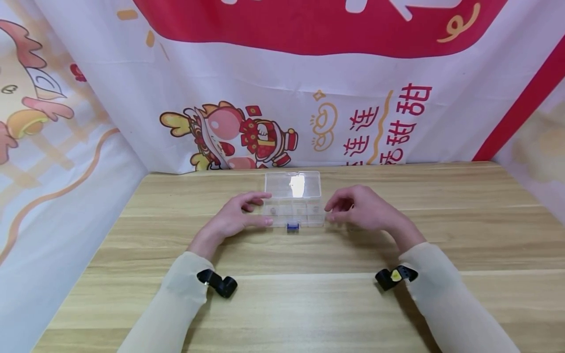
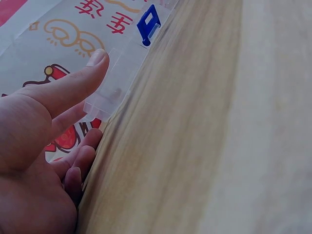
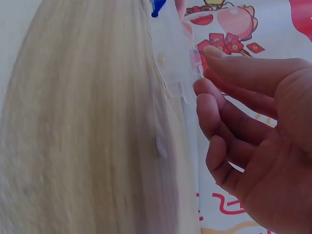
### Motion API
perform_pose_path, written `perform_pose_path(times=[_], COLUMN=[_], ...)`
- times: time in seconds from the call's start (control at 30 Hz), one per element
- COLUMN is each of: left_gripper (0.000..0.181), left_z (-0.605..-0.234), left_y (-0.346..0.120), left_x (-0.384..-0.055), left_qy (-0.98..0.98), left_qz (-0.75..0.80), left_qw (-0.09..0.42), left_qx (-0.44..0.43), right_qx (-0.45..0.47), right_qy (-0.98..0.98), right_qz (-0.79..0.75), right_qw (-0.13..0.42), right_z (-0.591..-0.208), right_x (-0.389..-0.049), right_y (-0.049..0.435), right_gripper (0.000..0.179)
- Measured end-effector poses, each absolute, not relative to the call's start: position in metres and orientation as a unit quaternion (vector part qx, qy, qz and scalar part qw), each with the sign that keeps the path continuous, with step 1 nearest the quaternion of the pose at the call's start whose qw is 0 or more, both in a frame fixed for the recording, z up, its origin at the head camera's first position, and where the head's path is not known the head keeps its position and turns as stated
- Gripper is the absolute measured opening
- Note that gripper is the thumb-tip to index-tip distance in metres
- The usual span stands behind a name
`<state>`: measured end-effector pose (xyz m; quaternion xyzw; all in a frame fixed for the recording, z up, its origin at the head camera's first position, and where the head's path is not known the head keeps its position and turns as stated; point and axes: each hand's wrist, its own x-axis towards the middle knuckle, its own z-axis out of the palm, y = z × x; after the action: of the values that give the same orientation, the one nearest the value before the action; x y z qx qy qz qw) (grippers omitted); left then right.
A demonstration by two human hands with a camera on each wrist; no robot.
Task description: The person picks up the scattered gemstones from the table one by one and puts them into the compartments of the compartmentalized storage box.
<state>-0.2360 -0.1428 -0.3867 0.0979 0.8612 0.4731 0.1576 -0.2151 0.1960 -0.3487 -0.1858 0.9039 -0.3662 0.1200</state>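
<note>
A clear plastic compartment box (image 1: 293,218) sits near the table's back edge. Its transparent lid (image 1: 278,184) is raised at the back, and a blue latch (image 1: 293,227) sticks out at the front. Small, indistinct spots show in its end compartments. My left hand (image 1: 236,213) holds the box's left end, thumb along the front and index finger toward the back; the left wrist view shows the thumb (image 2: 78,85) over the box. Just beside the right end is my right hand (image 1: 364,208), fingers loosely bent and nothing visible between them. Whether its fingertips touch the box I cannot tell.
The wood-grain table (image 1: 291,304) extends in front and to both sides. A printed cloth (image 1: 375,73) with red characters and cartoon figures hangs right behind the box; another printed cloth (image 1: 66,211) borders the left side. Black wrist cameras (image 1: 218,283) sit on both sleeves.
</note>
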Motion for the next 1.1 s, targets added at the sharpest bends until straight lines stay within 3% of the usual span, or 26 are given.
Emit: perform_pose_path(times=[1.1], left_gripper=[0.069], left_z=[-0.386], left_y=[-0.143], left_x=[-0.235], left_qy=[0.865], left_qz=[0.467], left_qw=[0.155], left_qx=[0.102], right_qx=[-0.179], right_qy=[0.911], right_qz=[-0.317], right_qw=[0.193], right_z=[-0.351], right_x=[-0.216], right_y=[0.213], right_gripper=[0.011])
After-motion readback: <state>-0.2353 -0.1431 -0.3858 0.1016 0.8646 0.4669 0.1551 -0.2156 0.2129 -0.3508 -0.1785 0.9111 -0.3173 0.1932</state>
